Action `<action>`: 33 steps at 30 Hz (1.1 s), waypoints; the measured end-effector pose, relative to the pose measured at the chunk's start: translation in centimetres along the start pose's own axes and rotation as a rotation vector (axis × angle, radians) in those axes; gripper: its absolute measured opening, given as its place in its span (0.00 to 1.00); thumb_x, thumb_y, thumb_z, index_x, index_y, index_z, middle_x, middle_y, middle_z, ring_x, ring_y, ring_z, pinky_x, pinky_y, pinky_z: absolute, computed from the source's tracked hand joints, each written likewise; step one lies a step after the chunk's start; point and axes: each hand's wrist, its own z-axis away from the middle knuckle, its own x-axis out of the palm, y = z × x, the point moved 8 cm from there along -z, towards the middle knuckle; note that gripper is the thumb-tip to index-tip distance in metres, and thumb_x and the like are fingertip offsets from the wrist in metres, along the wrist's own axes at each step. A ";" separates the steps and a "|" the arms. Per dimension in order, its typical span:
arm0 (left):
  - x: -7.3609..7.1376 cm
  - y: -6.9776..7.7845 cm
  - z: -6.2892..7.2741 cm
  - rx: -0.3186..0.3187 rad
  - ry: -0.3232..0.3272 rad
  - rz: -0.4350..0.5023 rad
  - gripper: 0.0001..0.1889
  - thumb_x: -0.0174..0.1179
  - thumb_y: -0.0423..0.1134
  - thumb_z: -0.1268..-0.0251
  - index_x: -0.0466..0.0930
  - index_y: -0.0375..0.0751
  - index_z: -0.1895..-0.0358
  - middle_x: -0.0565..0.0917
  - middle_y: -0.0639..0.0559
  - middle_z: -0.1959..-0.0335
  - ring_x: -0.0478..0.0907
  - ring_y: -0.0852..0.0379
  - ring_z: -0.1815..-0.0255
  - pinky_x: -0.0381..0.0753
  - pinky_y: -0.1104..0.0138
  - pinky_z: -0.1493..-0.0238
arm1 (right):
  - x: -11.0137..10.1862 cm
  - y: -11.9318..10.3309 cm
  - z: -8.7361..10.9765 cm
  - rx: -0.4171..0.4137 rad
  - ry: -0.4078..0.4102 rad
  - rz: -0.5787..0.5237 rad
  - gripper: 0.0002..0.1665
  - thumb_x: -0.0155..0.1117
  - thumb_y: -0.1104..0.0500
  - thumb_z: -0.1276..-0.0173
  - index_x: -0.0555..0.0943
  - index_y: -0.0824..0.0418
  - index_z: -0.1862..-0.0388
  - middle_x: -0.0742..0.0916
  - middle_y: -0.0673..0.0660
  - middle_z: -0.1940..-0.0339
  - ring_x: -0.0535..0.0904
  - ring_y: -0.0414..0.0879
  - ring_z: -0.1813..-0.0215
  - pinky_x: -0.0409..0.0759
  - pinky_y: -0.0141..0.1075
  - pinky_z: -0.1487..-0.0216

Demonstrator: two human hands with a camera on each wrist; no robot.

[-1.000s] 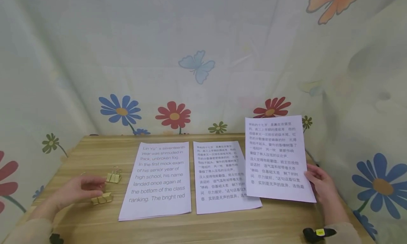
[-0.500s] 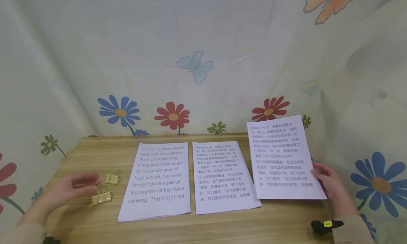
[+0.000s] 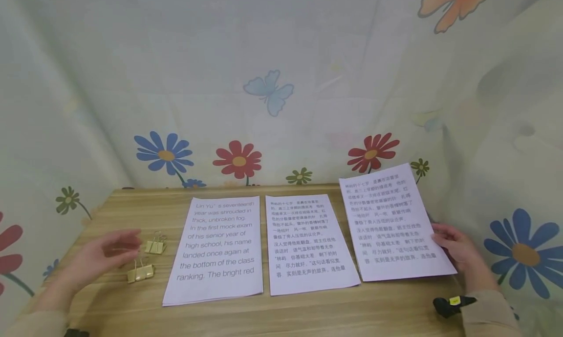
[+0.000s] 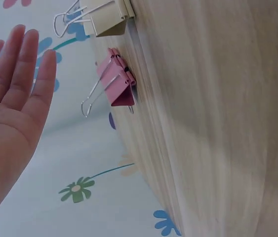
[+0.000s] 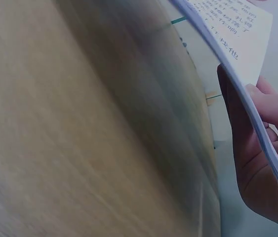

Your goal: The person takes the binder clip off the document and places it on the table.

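My right hand [image 3: 455,249] pinches the right edge of a printed paper stack [image 3: 391,224], thumb on top and fingers beneath. In the right wrist view the stack's edge [image 5: 250,106] shows several sheets, tilted above the table. My left hand [image 3: 103,256] hovers with fingers extended, holding nothing, beside two gold binder clips: a nearer one [image 3: 141,271] and a farther one [image 3: 156,245]. A pink binder clip [image 4: 116,81] stands below a gold clip [image 4: 106,17] in the left wrist view; in the head view my left hand mostly hides it.
A paper stack with English text [image 3: 215,251] lies left of centre on the wooden table [image 3: 211,320]. Beside it lies another stack with Chinese text [image 3: 310,244]. A flower-printed curtain [image 3: 184,83] stands behind and at both sides.
My right hand has carried its paper stack rightward, off the middle stack, and then lowered it slightly. My left hand has drawn back a little from the clips, uncovering more of the nearer gold one.
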 end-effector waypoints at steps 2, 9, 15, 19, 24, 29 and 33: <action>0.1 0.2 -0.1 -0.004 0.007 -0.004 0.31 0.67 0.41 0.35 0.70 0.32 0.32 0.82 0.36 0.45 0.78 0.74 0.54 0.81 0.73 0.57 | 0.1 0.2 -0.1 -0.004 -0.003 0.016 0.31 0.59 0.59 0.25 0.65 0.70 0.28 0.80 0.54 0.56 0.77 0.44 0.62 0.81 0.36 0.63; 0.8 1.6 -0.7 0.033 -0.009 0.010 0.30 0.67 0.41 0.35 0.71 0.34 0.33 0.83 0.39 0.47 0.79 0.70 0.54 0.82 0.70 0.56 | 0.1 0.7 -0.8 -0.019 -0.018 0.055 0.32 0.58 0.61 0.24 0.62 0.73 0.28 0.80 0.56 0.56 0.77 0.43 0.62 0.80 0.36 0.64; 2.0 2.5 -1.1 0.072 -0.045 0.031 0.27 0.68 0.41 0.35 0.74 0.37 0.35 0.84 0.43 0.49 0.82 0.63 0.53 0.82 0.70 0.56 | 0.4 0.4 -1.2 -0.036 -0.037 0.079 0.31 0.56 0.65 0.25 0.61 0.75 0.29 0.80 0.58 0.57 0.76 0.43 0.63 0.79 0.36 0.65; 3.0 3.2 -1.4 0.101 -0.073 0.054 0.26 0.67 0.41 0.35 0.75 0.38 0.35 0.85 0.43 0.49 0.82 0.61 0.52 0.82 0.69 0.55 | 0.4 0.3 -1.4 -0.044 -0.043 0.102 0.30 0.56 0.66 0.25 0.61 0.76 0.30 0.80 0.59 0.58 0.76 0.43 0.63 0.78 0.36 0.65; 4.1 3.7 -1.8 0.121 -0.074 0.066 0.25 0.67 0.39 0.35 0.76 0.35 0.37 0.85 0.46 0.51 0.82 0.62 0.53 0.82 0.69 0.54 | 0.5 0.5 -1.7 -0.030 -0.035 0.135 0.30 0.56 0.66 0.25 0.61 0.76 0.30 0.80 0.64 0.56 0.77 0.45 0.63 0.78 0.37 0.66; 5.4 3.8 -2.2 0.090 -0.095 0.074 0.25 0.67 0.41 0.35 0.76 0.35 0.37 0.86 0.51 0.52 0.81 0.62 0.53 0.82 0.69 0.53 | 0.8 0.7 -1.9 -0.006 -0.024 0.156 0.30 0.56 0.67 0.26 0.62 0.75 0.30 0.78 0.68 0.52 0.77 0.49 0.61 0.78 0.38 0.65; 6.2 4.0 -2.4 0.053 -0.127 0.072 0.25 0.68 0.44 0.35 0.77 0.39 0.37 0.85 0.53 0.52 0.81 0.60 0.53 0.82 0.68 0.53 | 0.9 0.8 -1.8 0.013 -0.021 0.169 0.29 0.56 0.67 0.26 0.63 0.75 0.30 0.78 0.70 0.50 0.77 0.52 0.59 0.78 0.37 0.65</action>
